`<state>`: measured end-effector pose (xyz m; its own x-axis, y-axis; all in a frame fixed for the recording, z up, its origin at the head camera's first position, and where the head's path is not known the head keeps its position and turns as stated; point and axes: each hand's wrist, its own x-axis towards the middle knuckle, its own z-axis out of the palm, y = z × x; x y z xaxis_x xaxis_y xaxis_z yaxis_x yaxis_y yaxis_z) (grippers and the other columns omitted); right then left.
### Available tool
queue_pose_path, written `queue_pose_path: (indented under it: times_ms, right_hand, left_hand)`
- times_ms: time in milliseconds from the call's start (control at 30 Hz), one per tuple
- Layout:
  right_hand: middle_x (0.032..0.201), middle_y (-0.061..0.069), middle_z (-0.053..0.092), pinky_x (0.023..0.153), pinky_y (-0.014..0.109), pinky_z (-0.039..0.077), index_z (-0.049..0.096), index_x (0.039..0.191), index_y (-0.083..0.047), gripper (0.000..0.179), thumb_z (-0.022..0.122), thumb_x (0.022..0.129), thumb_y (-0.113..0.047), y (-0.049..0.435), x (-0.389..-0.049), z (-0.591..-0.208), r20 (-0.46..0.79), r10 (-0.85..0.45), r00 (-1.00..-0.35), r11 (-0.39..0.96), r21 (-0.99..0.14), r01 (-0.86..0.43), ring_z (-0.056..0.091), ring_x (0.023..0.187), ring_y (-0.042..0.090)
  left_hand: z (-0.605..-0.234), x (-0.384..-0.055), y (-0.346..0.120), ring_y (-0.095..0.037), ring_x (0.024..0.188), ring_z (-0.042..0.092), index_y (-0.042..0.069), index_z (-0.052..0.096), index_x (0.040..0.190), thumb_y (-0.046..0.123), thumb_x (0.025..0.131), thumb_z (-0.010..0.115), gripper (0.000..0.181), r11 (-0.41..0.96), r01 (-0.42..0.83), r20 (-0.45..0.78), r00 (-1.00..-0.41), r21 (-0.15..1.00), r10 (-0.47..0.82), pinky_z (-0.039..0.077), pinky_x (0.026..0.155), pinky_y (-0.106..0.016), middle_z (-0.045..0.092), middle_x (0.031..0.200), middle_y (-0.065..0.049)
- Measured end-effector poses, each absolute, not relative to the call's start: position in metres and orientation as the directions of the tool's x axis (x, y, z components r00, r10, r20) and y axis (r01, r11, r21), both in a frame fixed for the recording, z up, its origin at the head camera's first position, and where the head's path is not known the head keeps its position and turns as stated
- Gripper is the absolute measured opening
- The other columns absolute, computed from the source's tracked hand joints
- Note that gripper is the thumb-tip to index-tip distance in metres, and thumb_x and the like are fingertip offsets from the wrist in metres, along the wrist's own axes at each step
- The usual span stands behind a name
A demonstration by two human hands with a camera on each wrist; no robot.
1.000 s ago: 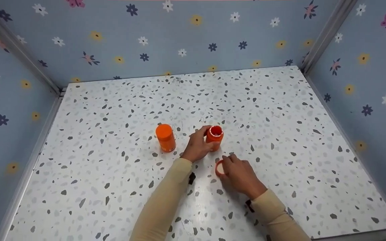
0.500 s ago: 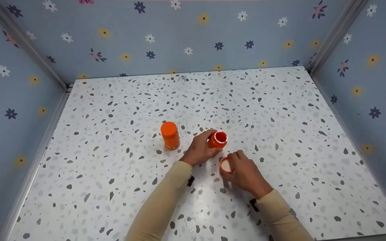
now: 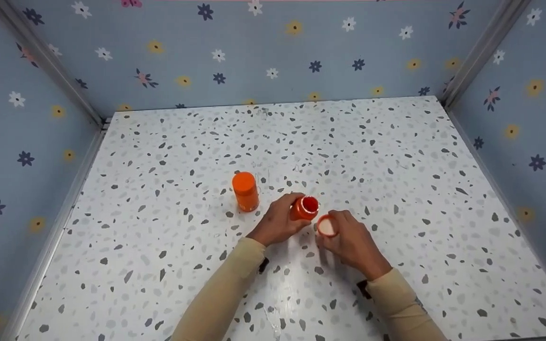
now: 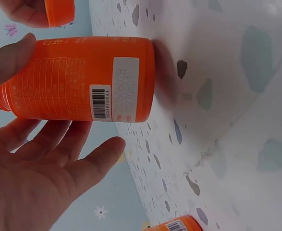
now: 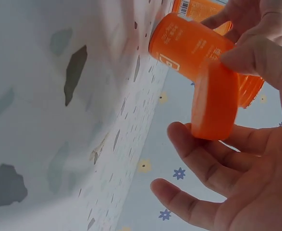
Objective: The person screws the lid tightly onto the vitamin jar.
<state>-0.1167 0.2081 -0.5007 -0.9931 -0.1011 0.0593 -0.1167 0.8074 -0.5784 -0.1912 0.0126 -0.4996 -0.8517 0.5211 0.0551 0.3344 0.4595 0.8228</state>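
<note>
Left hand (image 3: 277, 225) grips the open orange bottle (image 3: 300, 214), thumb on one side and fingers on the other; right hand (image 3: 353, 239) pinches the orange screw cap (image 3: 327, 226) between thumb and fingers, the outer fingers spread. Bottle is tilted, mouth towards the right hand; cap is just beside the mouth.

Surface: white terrazzo-patterned tabletop (image 3: 168, 156) with grey flecks. Blue wall panels (image 3: 263, 42) printed with flowers enclose the back and sides; grey metal posts (image 3: 479, 52) at the corners. Capped orange bottle (image 3: 245, 194) stands upright to the left of the hands. Beige sleeves (image 3: 221, 291) on both arms.

By view: head camera alone shows the red bottle interior and the cap's pale inner face. Left wrist shows a barcode and a printed number strip near the bottle's base; contact between base and table cannot be told. Right wrist shows the cap's outer wall and pale lettering on the bottle.

Against the head frame one second earlier: bottle was more upright, mouth upward, cap farther off; both now lean closer together. Capped bottle has not been moved on the tabletop.
</note>
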Motion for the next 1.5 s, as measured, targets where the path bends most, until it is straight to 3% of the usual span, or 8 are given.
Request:
queue_pose_path:
  times_ms: [133,633,933,1233,1500]
  right_hand:
    - [0.12,0.017,0.058,0.09,0.046,0.054,0.054,0.133,0.002,0.061,0.081,0.082,-0.018,0.21,-0.117,-0.499,0.086,-0.1,-0.991,0.798,-0.588,-0.132,0.062,0.105,0.031]
    - [0.115,0.016,0.054,0.084,0.041,0.056,0.056,0.129,0.003,0.057,0.081,0.081,-0.014,0.208,-0.117,-0.494,0.213,-0.09,-0.973,0.771,-0.604,-0.204,0.061,0.095,0.028]
    - [0.117,0.019,0.056,0.091,0.044,0.055,0.054,0.128,0.006,0.06,0.084,0.079,-0.009,0.207,-0.116,-0.49,0.248,-0.096,-0.964,0.752,-0.617,-0.233,0.061,0.102,0.03]
    - [0.116,0.014,0.059,0.097,0.04,0.052,0.054,0.124,0.002,0.058,0.085,0.076,-0.002,0.209,-0.119,-0.491,0.347,-0.16,-0.924,0.702,-0.618,-0.354,0.059,0.106,0.025]
    - [0.117,0.013,0.059,0.095,0.04,0.053,0.056,0.124,0.0,0.056,0.085,0.077,-0.002,0.209,-0.119,-0.492,0.388,-0.202,-0.899,0.666,-0.618,-0.417,0.061,0.107,0.025]
  left_hand:
    - [-0.499,-0.188,0.009,-0.027,0.123,0.054,0.002,0.048,0.14,0.011,0.087,0.078,0.062,0.489,0.32,0.021,-0.852,0.812,0.523,0.045,0.106,-0.039,0.056,0.134,-0.015]
    - [-0.499,-0.178,0.004,-0.027,0.116,0.055,0.003,0.051,0.135,0.01,0.085,0.079,0.058,0.502,0.374,0.056,-0.84,0.78,0.539,0.048,0.102,-0.041,0.056,0.128,-0.014]
    - [-0.499,-0.176,0.005,-0.027,0.116,0.055,0.006,0.053,0.136,0.01,0.084,0.08,0.059,0.505,0.359,0.044,-0.845,0.785,0.532,0.049,0.101,-0.043,0.056,0.128,-0.012]
    - [-0.5,-0.177,0.006,-0.026,0.115,0.055,0.008,0.057,0.131,0.009,0.082,0.082,0.056,0.497,0.374,0.055,-0.837,0.783,0.544,0.049,0.1,-0.043,0.057,0.126,-0.011]
    - [-0.499,-0.177,0.007,-0.027,0.117,0.054,0.009,0.057,0.133,0.011,0.083,0.082,0.056,0.505,0.381,0.038,-0.825,0.774,0.564,0.048,0.101,-0.043,0.059,0.13,-0.01]
